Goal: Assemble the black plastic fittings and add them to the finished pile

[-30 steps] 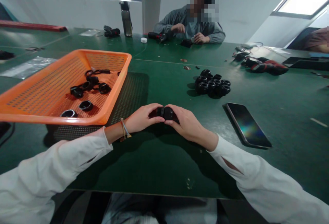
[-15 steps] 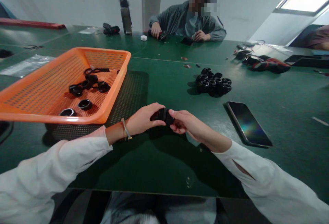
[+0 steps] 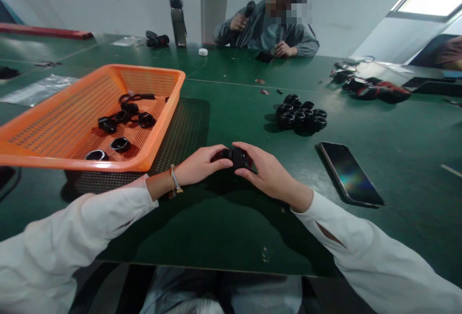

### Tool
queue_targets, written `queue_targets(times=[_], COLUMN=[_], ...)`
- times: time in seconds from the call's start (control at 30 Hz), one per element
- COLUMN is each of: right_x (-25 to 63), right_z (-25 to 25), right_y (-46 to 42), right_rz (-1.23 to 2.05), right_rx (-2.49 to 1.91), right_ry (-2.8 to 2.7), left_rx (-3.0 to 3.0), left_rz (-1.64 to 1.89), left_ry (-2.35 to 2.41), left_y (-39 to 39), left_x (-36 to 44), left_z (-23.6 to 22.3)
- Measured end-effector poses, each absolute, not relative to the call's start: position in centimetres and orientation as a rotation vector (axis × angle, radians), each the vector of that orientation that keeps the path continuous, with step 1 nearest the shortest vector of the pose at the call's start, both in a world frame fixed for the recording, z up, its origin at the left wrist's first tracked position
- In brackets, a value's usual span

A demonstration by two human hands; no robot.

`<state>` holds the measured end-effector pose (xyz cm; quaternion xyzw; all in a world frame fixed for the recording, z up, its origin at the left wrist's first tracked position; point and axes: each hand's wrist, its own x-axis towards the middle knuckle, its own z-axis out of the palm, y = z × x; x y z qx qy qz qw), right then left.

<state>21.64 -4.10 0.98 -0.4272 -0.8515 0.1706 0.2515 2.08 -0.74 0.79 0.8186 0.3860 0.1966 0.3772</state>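
My left hand (image 3: 202, 165) and my right hand (image 3: 263, 172) meet at the middle of the green table (image 3: 224, 227), both closed round one small black round part (image 3: 236, 156) held just above the surface. Fingers cover most of it. A heap of similar black ring-shaped parts (image 3: 300, 118) lies beyond my right hand. To the left, an orange perforated basket (image 3: 54, 126) holds several more black rings (image 3: 124, 117).
A dark smartphone (image 3: 348, 173) lies face up right of my hands. Across the table a person in grey (image 3: 269, 32) raises a dark tool in one hand. A bottle (image 3: 178, 16), a white cap (image 3: 203, 52) and red-black items (image 3: 375, 90) sit farther back.
My right hand turned on the black part, opened its grip half a second ago, then closed over it again. The person opposite lifted a tool from the table.
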Motion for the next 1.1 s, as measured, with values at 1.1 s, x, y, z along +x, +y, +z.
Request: queue_targets(times=[1.1], right_x=[19.3], right_z=[2.1], right_y=[-5.5], right_rz=[1.641], right_rx=[-1.375], right_ry=[-1.291], left_rx=[2.286], left_rz=[0.608], left_ry=[0.902], left_y=[-1.5], left_x=[2.1], left_z=[0.3])
